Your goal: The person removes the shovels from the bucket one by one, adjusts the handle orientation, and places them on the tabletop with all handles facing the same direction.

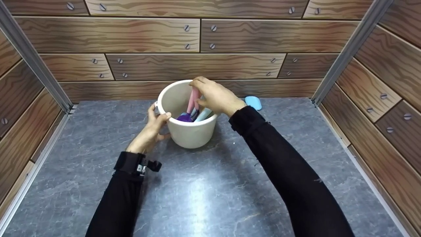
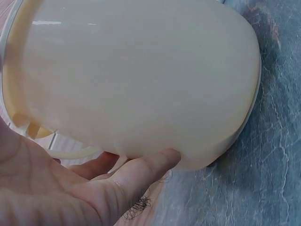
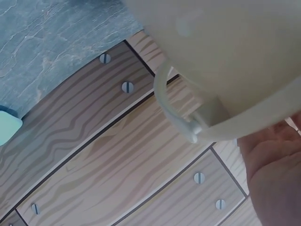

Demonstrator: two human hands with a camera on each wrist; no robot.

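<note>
A cream bucket stands upright on the grey marbled floor. My left hand holds it at the left side, thumb at the rim and fingers around the handle lug. The left wrist view shows fingers of this hand against the bucket's outer wall. Over the bucket's right rim reaches my right hand, pinching a pink handle that stands in the bucket. Purple parts and a pale blue piece lie low inside; their kinds are partly hidden.
A light blue rounded object lies on the floor right of the bucket, near the back wall. Wood-patterned panels enclose the back and sides. In the right wrist view, the bucket's bail handle hangs at its rim.
</note>
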